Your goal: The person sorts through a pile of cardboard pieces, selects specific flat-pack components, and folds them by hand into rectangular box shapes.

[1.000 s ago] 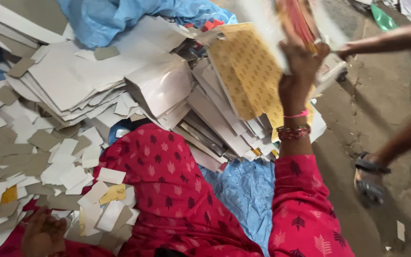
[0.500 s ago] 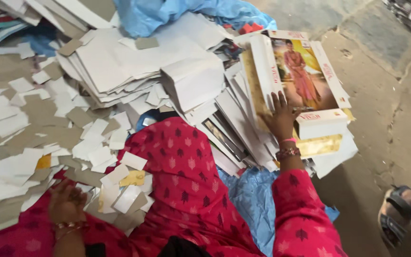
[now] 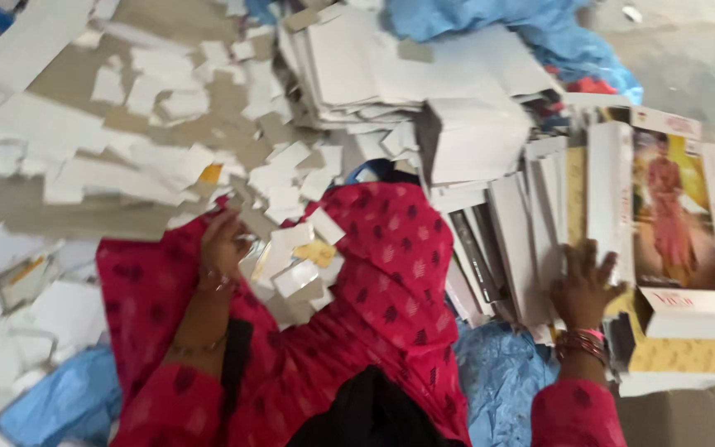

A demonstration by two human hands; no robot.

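Pressing flattened cartons, right hand spread flat; left hand seemingly loose among card scraps.

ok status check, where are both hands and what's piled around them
Left hand on white card scraps in the red lap. Right hand flat on flattened cardboard boxes, beside a printed box lid. Loose scraps litter the floor.
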